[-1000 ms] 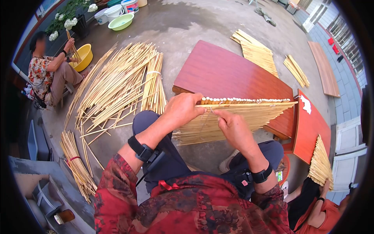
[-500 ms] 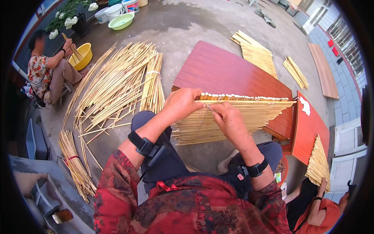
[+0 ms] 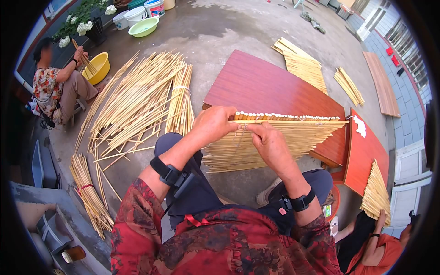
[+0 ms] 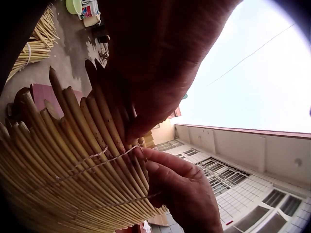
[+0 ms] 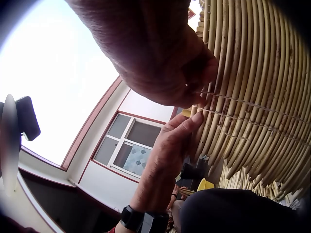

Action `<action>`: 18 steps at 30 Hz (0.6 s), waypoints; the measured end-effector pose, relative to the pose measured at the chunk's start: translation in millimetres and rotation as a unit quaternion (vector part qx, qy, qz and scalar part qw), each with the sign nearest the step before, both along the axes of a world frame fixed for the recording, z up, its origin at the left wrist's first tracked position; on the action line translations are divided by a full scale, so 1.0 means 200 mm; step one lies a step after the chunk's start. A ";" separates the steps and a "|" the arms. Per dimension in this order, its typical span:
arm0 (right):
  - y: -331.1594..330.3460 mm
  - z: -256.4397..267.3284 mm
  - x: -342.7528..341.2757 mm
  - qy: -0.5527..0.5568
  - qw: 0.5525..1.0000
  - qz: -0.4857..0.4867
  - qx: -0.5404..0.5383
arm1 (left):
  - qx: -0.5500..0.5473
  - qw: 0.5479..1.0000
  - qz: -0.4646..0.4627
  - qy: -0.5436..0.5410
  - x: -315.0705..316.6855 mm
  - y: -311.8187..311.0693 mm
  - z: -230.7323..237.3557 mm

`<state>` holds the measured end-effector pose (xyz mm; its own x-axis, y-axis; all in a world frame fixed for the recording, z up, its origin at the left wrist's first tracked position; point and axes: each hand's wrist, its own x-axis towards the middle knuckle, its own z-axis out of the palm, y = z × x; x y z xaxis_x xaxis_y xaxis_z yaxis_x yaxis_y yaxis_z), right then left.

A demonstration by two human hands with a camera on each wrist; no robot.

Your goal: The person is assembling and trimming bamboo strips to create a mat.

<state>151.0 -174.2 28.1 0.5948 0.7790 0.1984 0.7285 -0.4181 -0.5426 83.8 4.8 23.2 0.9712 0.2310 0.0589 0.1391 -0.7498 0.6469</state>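
Note:
A mat of thin straw-coloured stalks [image 3: 279,143], bound in rows with string, slants across in front of my lap. My left hand [image 3: 213,123] grips its upper left corner, with the thumb on the outermost stalk. Close beside it my right hand [image 3: 271,141] pinches the thin string [image 4: 116,157] at the mat's top edge. In the left wrist view the right hand's fingertips [image 4: 146,154] meet the string just under the left thumb. Rows of string [image 5: 252,105] cross the stalks in the right wrist view.
A reddish wooden board [image 3: 270,82] lies beyond the mat. Loose stalks [image 3: 137,91] spread over the ground at left, near a tied bundle [image 3: 90,192]. One person [image 3: 55,87] sits by a yellow basin [image 3: 101,68]; another [image 3: 380,252] holds stalks [image 3: 376,192] at lower right.
My right hand has moved slightly up and left, closer to the left hand, still pinching the string. The left hand keeps its grip. The seated person's stalks have tilted toward the basin.

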 end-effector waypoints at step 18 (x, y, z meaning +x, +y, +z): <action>0.01 0.05 -0.01 -0.014 1.000 0.014 -0.015 | 0.013 1.000 0.005 -0.012 -0.02 -0.02 0.00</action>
<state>148.9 -171.8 37.1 0.5666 0.8015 0.1912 0.7555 -0.4127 -0.5088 79.7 1.2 22.4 0.9669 0.2395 0.0881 0.1320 -0.7647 0.6307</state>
